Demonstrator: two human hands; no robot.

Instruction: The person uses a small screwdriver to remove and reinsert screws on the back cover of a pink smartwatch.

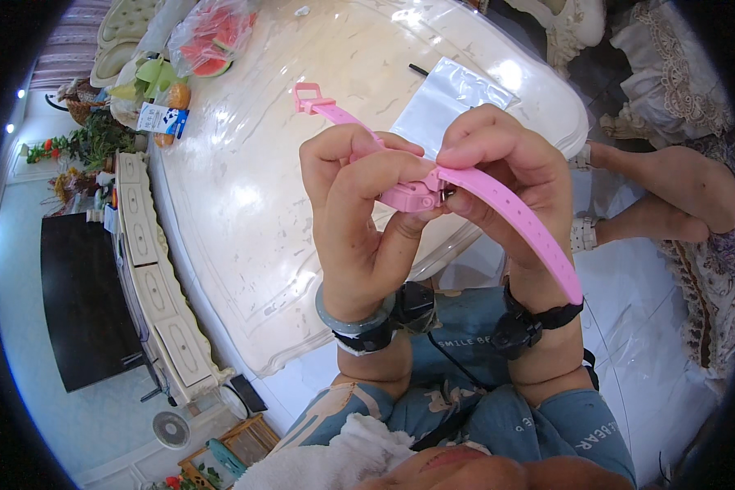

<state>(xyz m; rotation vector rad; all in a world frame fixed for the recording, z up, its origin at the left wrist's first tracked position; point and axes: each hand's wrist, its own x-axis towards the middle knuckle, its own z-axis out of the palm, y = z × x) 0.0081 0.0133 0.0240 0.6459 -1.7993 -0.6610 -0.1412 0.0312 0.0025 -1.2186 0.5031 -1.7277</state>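
Note:
Both hands are raised over the near right part of the table, fingers closed around a pink wristwatch. My left hand grips its case, thumb below and fingers above. From behind these fingers a pink strap piece with a buckle sticks out to the upper left. My right hand pinches the other strap piece, which has a row of holes, where it meets the case. That strap's tip hangs down over the right wrist. A small dark bit shows at the joint between the fingertips; its details are too small to tell.
Behind my hands, a clear plastic sheet or bag lies on the cream table. Bagged watermelon, fruit and a blue-white packet occupy its far left. Another person's legs are at the right. A drawer cabinet stands left.

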